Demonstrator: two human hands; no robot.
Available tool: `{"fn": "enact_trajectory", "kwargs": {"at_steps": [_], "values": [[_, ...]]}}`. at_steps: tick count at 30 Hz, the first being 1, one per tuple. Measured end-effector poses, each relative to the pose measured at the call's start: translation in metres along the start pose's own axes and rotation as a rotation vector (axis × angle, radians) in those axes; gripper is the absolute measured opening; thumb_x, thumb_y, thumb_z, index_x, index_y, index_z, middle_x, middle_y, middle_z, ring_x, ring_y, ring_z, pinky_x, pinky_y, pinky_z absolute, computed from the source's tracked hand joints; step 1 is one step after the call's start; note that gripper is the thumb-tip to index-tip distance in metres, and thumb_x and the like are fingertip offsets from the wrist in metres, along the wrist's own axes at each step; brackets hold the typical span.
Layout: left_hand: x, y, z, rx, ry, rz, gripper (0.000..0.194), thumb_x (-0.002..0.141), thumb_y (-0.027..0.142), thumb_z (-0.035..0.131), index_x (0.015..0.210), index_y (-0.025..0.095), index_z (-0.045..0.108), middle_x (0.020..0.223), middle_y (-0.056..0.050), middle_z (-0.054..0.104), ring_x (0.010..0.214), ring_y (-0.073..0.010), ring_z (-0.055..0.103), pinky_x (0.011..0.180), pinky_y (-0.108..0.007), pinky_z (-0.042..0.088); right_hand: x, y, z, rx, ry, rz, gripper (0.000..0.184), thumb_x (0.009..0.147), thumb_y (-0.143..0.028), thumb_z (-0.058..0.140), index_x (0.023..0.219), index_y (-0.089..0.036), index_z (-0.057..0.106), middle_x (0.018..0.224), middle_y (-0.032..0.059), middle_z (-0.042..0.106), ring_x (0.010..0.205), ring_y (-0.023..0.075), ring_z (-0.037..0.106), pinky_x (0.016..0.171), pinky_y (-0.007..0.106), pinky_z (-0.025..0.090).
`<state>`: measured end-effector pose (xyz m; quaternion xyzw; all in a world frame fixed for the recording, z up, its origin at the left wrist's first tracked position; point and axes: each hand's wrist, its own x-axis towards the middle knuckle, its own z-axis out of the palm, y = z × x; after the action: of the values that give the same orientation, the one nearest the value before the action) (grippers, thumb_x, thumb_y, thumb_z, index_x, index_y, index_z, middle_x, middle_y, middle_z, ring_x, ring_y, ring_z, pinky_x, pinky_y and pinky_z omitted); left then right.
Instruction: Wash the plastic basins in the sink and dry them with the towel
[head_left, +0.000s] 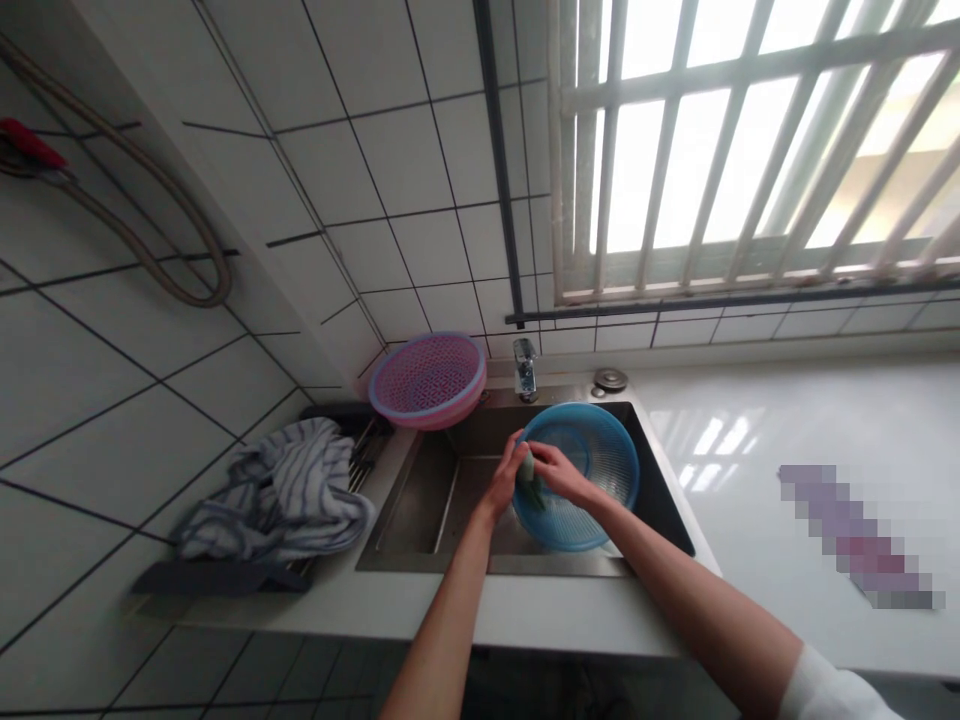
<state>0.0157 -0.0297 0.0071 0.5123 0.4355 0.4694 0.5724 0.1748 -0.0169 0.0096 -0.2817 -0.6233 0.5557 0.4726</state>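
Observation:
Both my hands meet over the steel sink, at the left rim of a blue plastic colander that tilts inside the basin. My left hand is closed on the colander's rim. My right hand is closed on a small green thing, pressed against the colander's edge; I cannot make out what it is. The tap stands just behind them with no water showing.
A pink colander rests on the sink's back left corner. A striped cloth lies heaped on a dark drying rack at the left. A white counter runs to the right below a barred window. A hose hangs on the tiled wall.

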Motion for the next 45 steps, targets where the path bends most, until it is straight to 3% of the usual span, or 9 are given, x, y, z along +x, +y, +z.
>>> {"fn": "enact_trajectory", "kwargs": {"at_steps": [4, 10, 13, 17, 23, 30, 36, 42, 45], "values": [[-0.001, 0.003, 0.005, -0.027, -0.082, -0.020, 0.068, 0.092, 0.066, 0.066, 0.149, 0.029, 0.057, 0.152, -0.006, 0.062, 0.147, -0.0308, 0.051, 0.128, -0.048, 0.032, 0.001, -0.008, -0.010, 0.001, 0.231, 0.007, 0.032, 0.086, -0.051, 0.068, 0.082, -0.020, 0.064, 0.082, 0.0006, 0.062, 0.078, 0.0180, 0.052, 0.076, 0.029, 0.044], [-0.003, 0.004, 0.002, 0.014, 0.017, 0.012, 0.067, 0.092, 0.068, 0.064, 0.147, 0.029, 0.060, 0.148, -0.005, 0.065, 0.146, -0.0304, 0.051, 0.130, -0.047, 0.028, -0.006, 0.004, 0.012, 0.094, -0.026, 0.174, 0.034, 0.084, -0.054, 0.068, 0.086, -0.019, 0.067, 0.078, 0.0010, 0.061, 0.070, 0.0156, 0.050, 0.069, 0.029, 0.043], [-0.003, 0.003, 0.004, 0.018, -0.036, 0.001, 0.067, 0.092, 0.068, 0.064, 0.146, 0.029, 0.060, 0.149, -0.005, 0.064, 0.146, -0.0310, 0.052, 0.129, -0.048, 0.029, -0.001, 0.011, 0.005, 0.242, 0.157, 0.271, 0.034, 0.080, -0.055, 0.070, 0.087, -0.022, 0.066, 0.081, 0.0025, 0.064, 0.072, 0.0174, 0.054, 0.068, 0.030, 0.046], [-0.004, 0.004, 0.008, -0.032, -0.097, -0.006, 0.065, 0.094, 0.066, 0.063, 0.148, 0.029, 0.059, 0.153, -0.005, 0.061, 0.149, -0.0307, 0.049, 0.128, -0.048, 0.031, 0.005, 0.012, -0.011, 0.347, 0.409, 0.242, 0.035, 0.075, -0.055, 0.072, 0.081, -0.023, 0.062, 0.083, 0.0043, 0.065, 0.075, 0.0187, 0.055, 0.068, 0.030, 0.047], [-0.004, 0.006, 0.004, -0.025, 0.015, 0.004, 0.066, 0.092, 0.069, 0.064, 0.144, 0.029, 0.062, 0.148, -0.004, 0.065, 0.148, -0.0308, 0.049, 0.130, -0.047, 0.028, -0.004, 0.008, 0.012, 0.126, -0.058, 0.200, 0.043, 0.082, -0.062, 0.070, 0.081, -0.019, 0.064, 0.073, -0.0006, 0.057, 0.068, 0.0137, 0.045, 0.063, 0.026, 0.040], [-0.004, 0.006, 0.011, -0.109, -0.079, -0.056, 0.070, 0.093, 0.069, 0.063, 0.151, 0.031, 0.056, 0.149, -0.005, 0.064, 0.143, -0.0306, 0.054, 0.123, -0.050, 0.040, 0.005, -0.012, -0.019, 0.231, 0.467, 0.093, 0.044, 0.078, -0.064, 0.074, 0.091, -0.024, 0.059, 0.088, 0.0006, 0.063, 0.082, 0.0179, 0.055, 0.074, 0.026, 0.048], [-0.006, 0.007, 0.007, -0.051, -0.047, 0.004, 0.069, 0.093, 0.068, 0.063, 0.149, 0.027, 0.056, 0.139, -0.007, 0.069, 0.139, -0.0295, 0.057, 0.125, -0.047, 0.036, -0.005, 0.009, 0.012, 0.193, 0.116, 0.263, 0.056, 0.080, -0.076, 0.069, 0.079, -0.020, 0.062, 0.075, 0.0021, 0.061, 0.072, 0.0176, 0.055, 0.068, 0.029, 0.047], [-0.004, 0.008, 0.009, -0.035, -0.070, -0.021, 0.063, 0.090, 0.066, 0.067, 0.140, 0.029, 0.058, 0.137, -0.007, 0.069, 0.133, -0.0300, 0.060, 0.118, -0.045, 0.042, 0.010, 0.006, -0.014, 0.507, 0.469, 0.273, 0.052, 0.077, -0.075, 0.068, 0.086, -0.024, 0.061, 0.093, 0.0083, 0.069, 0.089, 0.0239, 0.064, 0.077, 0.035, 0.054], [-0.005, 0.009, 0.009, -0.061, -0.073, -0.082, 0.067, 0.084, 0.063, 0.075, 0.136, 0.027, 0.054, 0.124, -0.006, 0.071, 0.115, -0.0268, 0.069, 0.105, -0.043, 0.051, 0.010, 0.002, -0.022, 0.443, 0.432, 0.207, 0.051, 0.079, -0.073, 0.070, 0.090, -0.024, 0.062, 0.094, 0.0051, 0.068, 0.089, 0.0219, 0.063, 0.078, 0.033, 0.052]]}}
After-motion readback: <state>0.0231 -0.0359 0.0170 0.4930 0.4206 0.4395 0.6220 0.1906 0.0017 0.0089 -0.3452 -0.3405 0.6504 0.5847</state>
